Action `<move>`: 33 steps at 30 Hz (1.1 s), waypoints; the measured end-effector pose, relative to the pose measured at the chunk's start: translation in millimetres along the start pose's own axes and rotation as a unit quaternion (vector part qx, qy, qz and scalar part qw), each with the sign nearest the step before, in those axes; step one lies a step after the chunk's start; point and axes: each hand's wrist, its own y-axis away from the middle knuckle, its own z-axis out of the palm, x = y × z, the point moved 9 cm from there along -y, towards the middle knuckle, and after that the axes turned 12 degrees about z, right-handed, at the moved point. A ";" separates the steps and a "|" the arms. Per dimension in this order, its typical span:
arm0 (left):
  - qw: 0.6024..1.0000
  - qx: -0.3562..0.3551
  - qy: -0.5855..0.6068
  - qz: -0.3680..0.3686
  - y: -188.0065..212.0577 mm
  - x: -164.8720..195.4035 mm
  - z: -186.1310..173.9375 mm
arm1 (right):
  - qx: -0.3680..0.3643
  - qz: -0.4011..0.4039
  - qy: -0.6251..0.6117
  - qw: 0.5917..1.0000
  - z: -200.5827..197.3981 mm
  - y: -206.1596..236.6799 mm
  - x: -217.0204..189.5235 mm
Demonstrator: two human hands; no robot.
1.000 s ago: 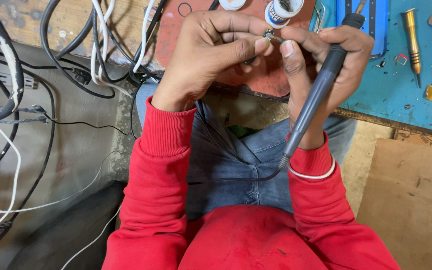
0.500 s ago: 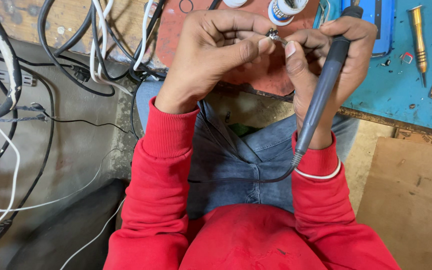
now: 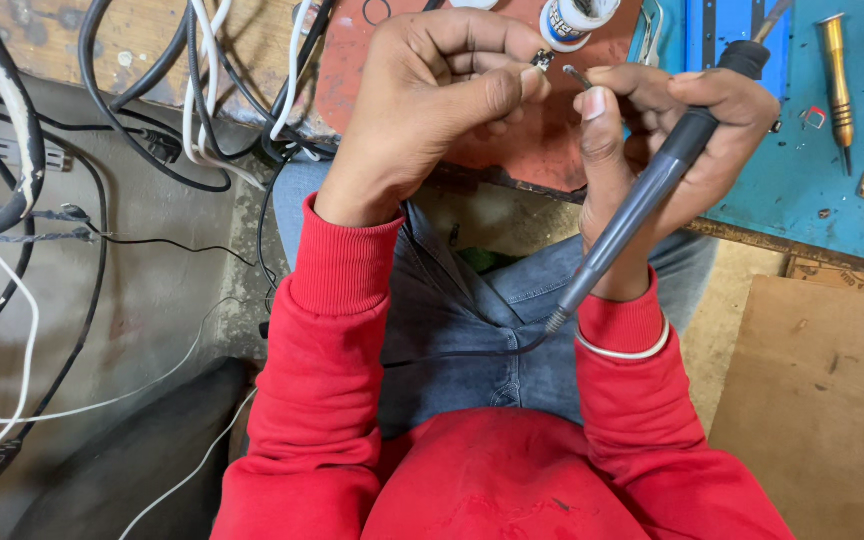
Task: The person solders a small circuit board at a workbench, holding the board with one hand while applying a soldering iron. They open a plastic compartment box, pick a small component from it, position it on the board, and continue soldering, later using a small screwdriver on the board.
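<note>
Left hand (image 3: 432, 110) pinches a tiny, light, easily dropped metal part (image 3: 542, 62) at its edges while right hand (image 3: 672, 130) clasps a stiff soldering iron (image 3: 642, 200) over the bench (image 3: 802, 180).

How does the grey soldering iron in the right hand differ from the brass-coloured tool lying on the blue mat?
The soldering iron is grey, held slantwise in the right hand, and trails a cord. The brass tool is golden, shorter, lies untouched on the blue mat, and shows no cord. Both are slim, pen-shaped tools.
</note>
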 end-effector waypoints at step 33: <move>0.944 -0.107 -0.294 0.103 0.1 15.1 28.5 | -0.258 -0.267 0.609 0.701 13.8 -71.7 -5.9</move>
